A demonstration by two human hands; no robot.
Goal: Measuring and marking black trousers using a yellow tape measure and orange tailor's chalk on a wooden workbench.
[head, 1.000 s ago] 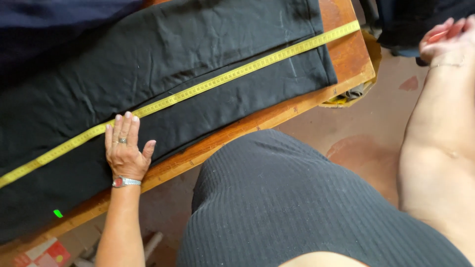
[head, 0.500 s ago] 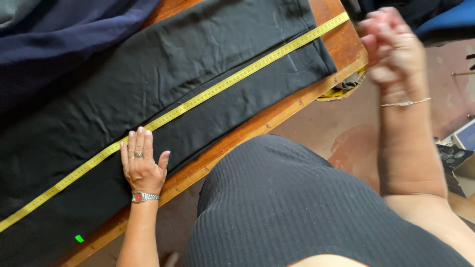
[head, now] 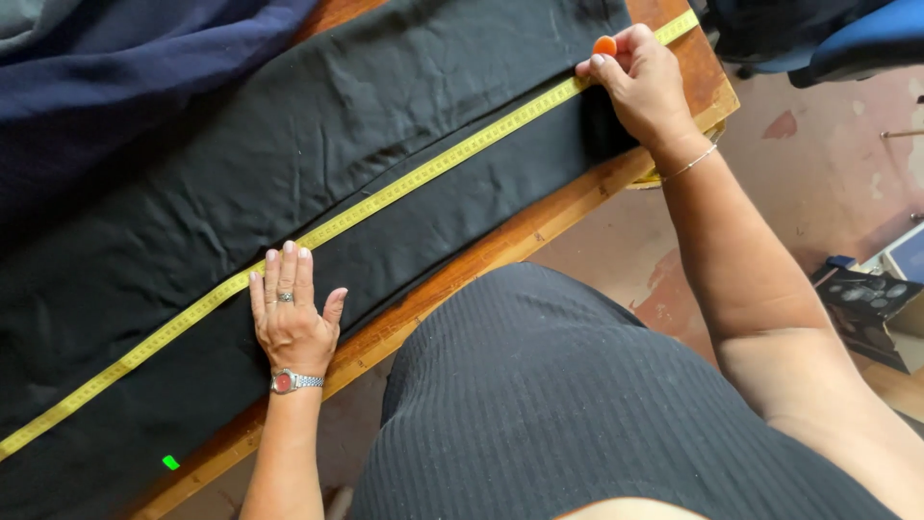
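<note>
Two hands are down on the work, well apart along one yellow tape [head: 385, 197]. At far left a navy cloth [head: 115, 67] lies bunched on the worktop [head: 481, 260], its edge against the black cloth [head: 318, 125] that covers most of the surface. The tape runs in one straight diagonal over the black cloth, from the lower left edge up to the upper right corner.

Your left hand [head: 289, 323] lies flat, palm down, fingers [head: 286, 270] stretched out and close together, the thumb spread to the side. The fingertips reach the tape and pin it to the cloth; the hand grips nothing. You wear one ring on that hand and one watch [head: 292, 382] with a red face on the wrist. The forearm comes straight up from the bottom edge.

A small green mark [head: 170, 462] shows on the black cloth near the lower left.

Your right hand [head: 640, 82] is far along, near the cloth's end, the arm stretched out long. Its fingers are curled and pinch one small orange piece [head: 604, 45], held right at the tape, with the knuckles over the cloth. One thin bracelet [head: 688, 164] circles that wrist.

At far right, one blue chair [head: 847, 43] stands on the floor [head: 770, 193].
</note>
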